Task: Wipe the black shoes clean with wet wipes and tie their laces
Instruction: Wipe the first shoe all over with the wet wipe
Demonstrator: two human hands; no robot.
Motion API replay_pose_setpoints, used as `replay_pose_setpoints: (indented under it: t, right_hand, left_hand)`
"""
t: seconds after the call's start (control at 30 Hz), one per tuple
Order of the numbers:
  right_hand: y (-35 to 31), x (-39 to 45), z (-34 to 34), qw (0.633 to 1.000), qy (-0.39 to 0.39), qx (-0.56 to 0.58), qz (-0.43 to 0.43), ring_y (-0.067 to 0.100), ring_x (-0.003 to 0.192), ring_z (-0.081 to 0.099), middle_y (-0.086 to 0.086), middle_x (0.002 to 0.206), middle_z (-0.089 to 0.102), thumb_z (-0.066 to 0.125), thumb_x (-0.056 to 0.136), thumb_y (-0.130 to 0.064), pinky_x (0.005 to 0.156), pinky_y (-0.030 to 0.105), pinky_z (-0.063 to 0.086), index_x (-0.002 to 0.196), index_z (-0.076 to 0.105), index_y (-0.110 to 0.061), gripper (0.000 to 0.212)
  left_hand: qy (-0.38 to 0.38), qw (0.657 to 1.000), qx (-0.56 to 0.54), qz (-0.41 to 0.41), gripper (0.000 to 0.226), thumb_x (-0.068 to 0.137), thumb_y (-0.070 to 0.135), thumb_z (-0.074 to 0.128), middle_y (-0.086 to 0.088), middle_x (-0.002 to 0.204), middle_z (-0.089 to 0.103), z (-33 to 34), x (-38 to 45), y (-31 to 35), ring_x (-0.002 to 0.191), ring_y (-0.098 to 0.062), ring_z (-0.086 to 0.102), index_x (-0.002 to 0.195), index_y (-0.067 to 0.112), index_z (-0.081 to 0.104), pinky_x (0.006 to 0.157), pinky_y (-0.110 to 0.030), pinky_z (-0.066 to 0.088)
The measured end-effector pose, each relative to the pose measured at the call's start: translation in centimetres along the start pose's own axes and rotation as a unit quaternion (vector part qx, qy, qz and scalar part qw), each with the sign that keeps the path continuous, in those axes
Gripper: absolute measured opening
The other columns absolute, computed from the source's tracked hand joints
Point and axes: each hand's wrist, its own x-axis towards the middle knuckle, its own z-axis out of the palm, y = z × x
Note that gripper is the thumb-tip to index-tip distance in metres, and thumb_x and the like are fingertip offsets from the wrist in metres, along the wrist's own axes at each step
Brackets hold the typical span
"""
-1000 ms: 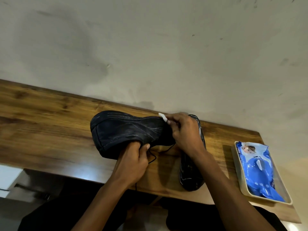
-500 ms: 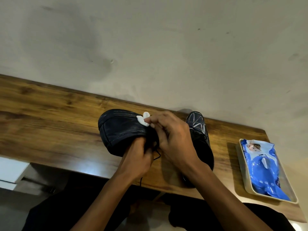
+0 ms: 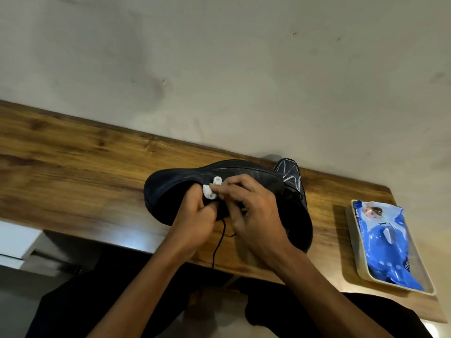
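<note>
A black shoe [image 3: 180, 181] lies on its side across the wooden table [image 3: 73, 167], its sole turned toward the wall. My left hand [image 3: 195, 220] grips its opening from below. My right hand [image 3: 251, 213] pinches a small crumpled white wet wipe [image 3: 211, 190] against the shoe's upper. A loose black lace [image 3: 218, 245] dangles down past the table's front edge. The second black shoe [image 3: 296, 191], with pale lines on its toe, stands behind my right hand, partly hidden by it.
A blue pack of wet wipes [image 3: 388, 242] lies in a cream tray [image 3: 429, 286] at the table's right end. A stained wall [image 3: 219, 69] rises right behind the table. My dark-clothed legs are below the front edge.
My right hand slid the wipe leftward along the shoe, from near the heel toward the middle. The held shoe turned and shifted right, and more of the second shoe's toe shows.
</note>
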Motion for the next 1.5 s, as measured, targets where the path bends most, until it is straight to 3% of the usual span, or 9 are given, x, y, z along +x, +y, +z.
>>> replay_pose_setpoints:
  t: [0.17, 0.3, 0.4, 0.5, 0.7, 0.9, 1.07, 1.3, 1.5]
  right_hand:
    - [2.2, 1.3, -0.4, 0.996, 0.07, -0.009, 0.053, 0.006, 0.091, 0.062, 0.001, 0.102, 0.066, 0.066, 0.091, -0.001, 0.081, 0.015, 0.051, 0.11, 0.077, -0.012, 0.025]
    - [0.9, 0.2, 0.6, 0.997, 0.055, -0.017, 0.055, 0.009, 0.097, 0.06, 0.0, 0.106, 0.063, 0.066, 0.092, -0.001, 0.084, 0.017, 0.05, 0.113, 0.075, -0.012, 0.026]
    - [0.6, -0.5, 0.9, 0.999, 0.022, -0.023, 0.022, 0.015, 0.1, 0.061, 0.002, 0.108, 0.063, 0.065, 0.091, 0.0, 0.084, 0.025, 0.052, 0.116, 0.074, -0.012, 0.028]
    - [1.6, 0.1, 0.1, 0.998, 0.017, -0.05, 0.029, 0.016, 0.096, 0.062, 0.003, 0.105, 0.064, 0.066, 0.089, 0.002, 0.085, 0.025, 0.053, 0.114, 0.075, -0.011, 0.029]
    - [4.9, 2.1, -1.0, 0.984, 0.071, -0.126, 0.105, 0.021, 0.095, 0.062, 0.007, 0.103, 0.065, 0.063, 0.093, -0.002, 0.083, 0.022, 0.047, 0.114, 0.075, -0.01, 0.025]
    - [3.3, 2.3, 0.0, 0.992, -0.013, -0.113, 0.05, 0.02, 0.097, 0.062, 0.009, 0.104, 0.067, 0.062, 0.092, -0.001, 0.086, 0.024, 0.048, 0.116, 0.073, -0.008, 0.027]
    - [6.5, 3.8, -1.0, 0.972, 0.027, -0.193, 0.128, 0.029, 0.091, 0.062, 0.014, 0.1, 0.066, 0.061, 0.093, 0.0, 0.082, 0.019, 0.038, 0.114, 0.075, -0.006, 0.026]
    - [2.8, 1.5, 1.5, 0.993, -0.018, -0.079, 0.082, 0.013, 0.094, 0.06, 0.006, 0.101, 0.068, 0.063, 0.092, -0.002, 0.087, 0.003, 0.035, 0.115, 0.075, -0.01, 0.027]
    - [5.6, 2.1, 0.6, 0.977, -0.019, -0.149, 0.148, 0.022, 0.1, 0.059, 0.011, 0.106, 0.065, 0.06, 0.094, -0.002, 0.092, 0.032, 0.051, 0.117, 0.074, -0.008, 0.027]
  left_hand:
    - [-0.038, 0.993, -0.11, -0.033, 0.053, 0.077, 0.029, 0.07, -0.024, 0.125, 0.061, 0.5, 0.1, 0.3, 0.121, -0.039, 0.059, 0.12, 0.002, 0.055, 0.105, -0.061, 0.046]
    - [-0.06, 0.973, -0.221, -0.042, 0.012, 0.09, 0.004, 0.053, -0.024, 0.102, 0.065, 0.1, 0.5, -0.4, 0.096, -0.029, 0.07, 0.101, -0.002, 0.055, 0.083, -0.041, 0.059]
    - [-0.098, 0.946, -0.307, -0.047, 0.054, 0.091, 0.026, 0.043, -0.031, 0.115, 0.062, -0.6, 0.2, 0.0, 0.108, -0.033, 0.063, 0.126, -0.014, 0.052, 0.092, -0.041, 0.053]
    - [-0.115, 0.93, -0.347, -0.034, 0.061, 0.096, 0.04, 0.039, -0.024, 0.133, 0.062, -0.7, -0.2, 0.7, 0.126, -0.033, 0.059, 0.136, -0.004, 0.053, 0.104, -0.044, 0.045]
    - [-0.111, 0.941, -0.321, -0.016, 0.065, 0.101, 0.053, 0.034, -0.016, 0.141, 0.06, -0.1, -0.3, 1.4, 0.134, -0.029, 0.054, 0.142, 0.005, 0.051, 0.114, -0.049, 0.035]
    - [-0.094, 0.946, -0.308, -0.026, 0.06, 0.094, 0.05, 0.042, -0.015, 0.129, 0.068, 0.1, -0.3, 0.8, 0.122, -0.026, 0.064, 0.132, 0.007, 0.06, 0.102, -0.04, 0.048]
    - [-0.084, 0.945, -0.314, -0.047, 0.064, 0.095, 0.053, 0.041, -0.015, 0.131, 0.067, 0.2, -0.5, 0.7, 0.125, -0.026, 0.062, 0.135, 0.005, 0.057, 0.11, -0.043, 0.042]
    - [-0.066, 0.92, -0.378, -0.073, 0.059, 0.104, 0.049, 0.033, -0.016, 0.127, 0.069, -0.2, -0.5, 0.6, 0.121, -0.025, 0.065, 0.129, 0.004, 0.061, 0.105, -0.04, 0.045]
    - [-0.042, 0.907, -0.405, -0.11, 0.058, 0.102, 0.049, 0.037, -0.017, 0.124, 0.07, 0.8, -0.6, 0.4, 0.119, -0.027, 0.066, 0.13, 0.002, 0.057, 0.102, -0.037, 0.048]
